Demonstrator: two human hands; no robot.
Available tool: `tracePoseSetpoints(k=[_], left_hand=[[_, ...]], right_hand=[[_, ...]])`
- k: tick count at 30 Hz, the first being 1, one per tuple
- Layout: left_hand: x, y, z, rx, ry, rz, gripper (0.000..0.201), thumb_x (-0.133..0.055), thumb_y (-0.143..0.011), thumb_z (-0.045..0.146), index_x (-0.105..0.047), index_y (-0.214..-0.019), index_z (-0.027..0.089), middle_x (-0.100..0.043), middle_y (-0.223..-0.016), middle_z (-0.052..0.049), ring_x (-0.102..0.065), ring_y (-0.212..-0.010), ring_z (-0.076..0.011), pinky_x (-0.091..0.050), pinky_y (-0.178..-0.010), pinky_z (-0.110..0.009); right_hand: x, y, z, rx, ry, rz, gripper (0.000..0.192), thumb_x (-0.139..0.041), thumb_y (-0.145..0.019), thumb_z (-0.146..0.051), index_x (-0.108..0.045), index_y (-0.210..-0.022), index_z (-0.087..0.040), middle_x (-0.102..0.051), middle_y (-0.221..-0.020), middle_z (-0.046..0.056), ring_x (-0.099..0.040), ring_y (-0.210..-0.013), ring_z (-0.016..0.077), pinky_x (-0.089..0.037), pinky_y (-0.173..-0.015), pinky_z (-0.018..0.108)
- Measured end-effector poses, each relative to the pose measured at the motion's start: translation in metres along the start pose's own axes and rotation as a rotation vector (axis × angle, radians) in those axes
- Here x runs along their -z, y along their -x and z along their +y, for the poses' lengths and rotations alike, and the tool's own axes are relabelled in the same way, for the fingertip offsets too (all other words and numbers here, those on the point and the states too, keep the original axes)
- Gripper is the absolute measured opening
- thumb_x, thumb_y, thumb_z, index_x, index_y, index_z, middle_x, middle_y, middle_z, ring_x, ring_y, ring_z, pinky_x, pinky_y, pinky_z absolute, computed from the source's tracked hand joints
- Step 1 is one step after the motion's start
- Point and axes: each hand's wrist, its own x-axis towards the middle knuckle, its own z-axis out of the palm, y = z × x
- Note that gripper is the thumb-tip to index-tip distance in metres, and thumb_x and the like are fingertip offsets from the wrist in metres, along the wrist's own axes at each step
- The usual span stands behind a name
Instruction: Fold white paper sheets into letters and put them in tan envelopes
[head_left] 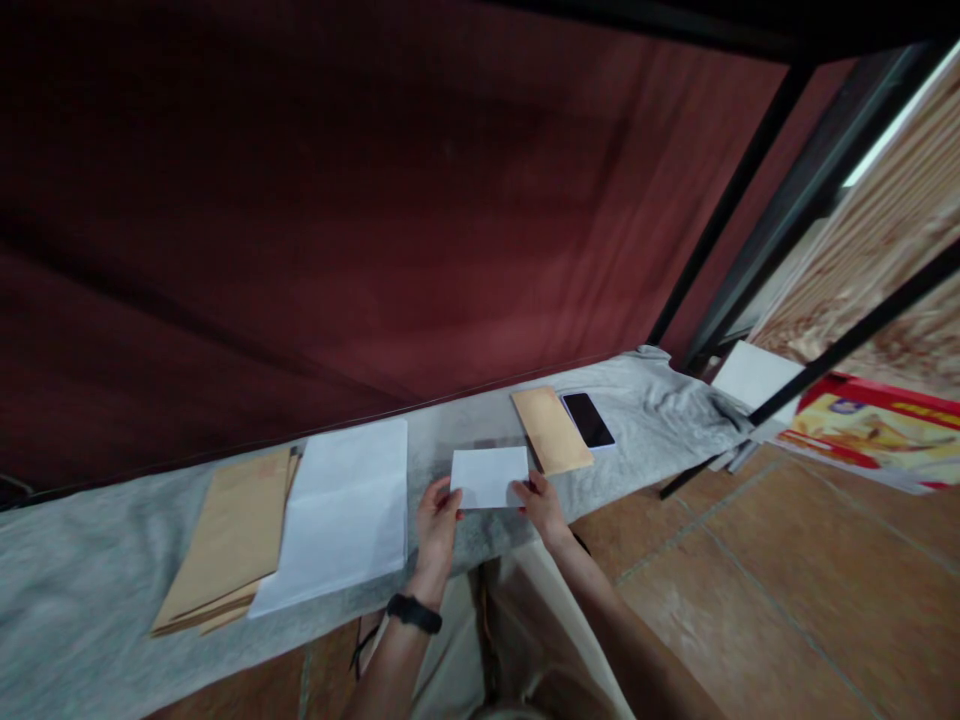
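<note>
Between my two hands is a white sheet of paper (490, 478), folded down to a small rectangle. My left hand (438, 520) pinches its left edge, thumb on top. At the right edge my right hand (541, 502) grips it the same way. Just beyond my right hand lies a brown envelope (553, 430), flat on the grey cloth. To the left of my left hand rests a stack of larger white paper (349, 510). It partly overlaps a pile of brown envelopes (232, 530).
A phone (589, 420) lies beside the single envelope. Grey cloth (82, 570) covers the narrow bench, backed by a dark red curtain (375, 220). Black metal bars (731, 205) rise at the right. A red and yellow box (885, 425) stands on the tiled floor (750, 600).
</note>
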Motion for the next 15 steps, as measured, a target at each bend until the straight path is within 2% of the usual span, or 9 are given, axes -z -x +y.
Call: tracePoseSetpoints(k=[3,5,8,12,15], left_hand=[[0.005,-0.007,-0.003,-0.041,-0.180,-0.026,0.040,-0.066,-0.077,0.022,-0.063,-0.116,0.015,-0.063,-0.065,0.003,-0.060,-0.055,-0.0144,-0.045,-0.054,-0.026],[0.006,-0.009,-0.005,-0.072,-0.294,-0.035,0.041,-0.063,-0.078,0.018,-0.062,-0.118,0.016,-0.063,-0.066,0.003,-0.061,-0.056,-0.0153,-0.045,-0.057,-0.027],[0.007,-0.010,-0.007,-0.103,-0.441,-0.045,0.042,-0.061,-0.080,0.015,-0.061,-0.122,0.016,-0.066,-0.070,0.002,-0.064,-0.062,-0.0165,-0.045,-0.062,-0.027],[0.007,-0.014,-0.007,-0.122,-0.588,-0.058,0.040,-0.061,-0.083,0.016,-0.061,-0.123,0.016,-0.068,-0.073,0.000,-0.066,-0.067,-0.0179,-0.045,-0.066,-0.028],[0.006,-0.016,-0.005,-0.126,-0.670,-0.064,0.041,-0.061,-0.084,0.016,-0.060,-0.125,0.016,-0.070,-0.076,-0.002,-0.067,-0.071,-0.0190,-0.045,-0.067,-0.028]], right_hand=[[0.000,-0.010,0.004,0.056,0.073,0.029,0.026,-0.060,-0.074,-0.033,-0.062,-0.096,-0.021,-0.053,-0.060,-0.005,-0.052,-0.054,0.0151,-0.042,-0.048,0.025],[0.000,-0.013,0.008,0.109,0.141,0.054,0.035,-0.058,-0.075,-0.027,-0.062,-0.109,-0.020,-0.055,-0.063,-0.005,-0.055,-0.058,0.0164,-0.046,-0.055,0.027],[-0.001,-0.012,0.015,0.267,0.360,0.099,0.043,-0.051,-0.081,-0.021,-0.058,-0.123,-0.018,-0.064,-0.071,0.000,-0.062,-0.065,0.0191,-0.051,-0.065,0.031],[0.000,-0.006,0.020,0.435,0.581,0.131,0.045,-0.043,-0.088,-0.018,-0.055,-0.131,-0.018,-0.070,-0.098,0.010,-0.069,-0.084,0.0224,-0.055,-0.078,0.034],[0.000,-0.002,0.018,0.580,0.766,0.185,0.051,-0.044,-0.090,-0.018,-0.049,-0.141,-0.017,-0.064,-0.122,0.016,-0.064,-0.109,0.0270,-0.053,-0.094,0.040]])
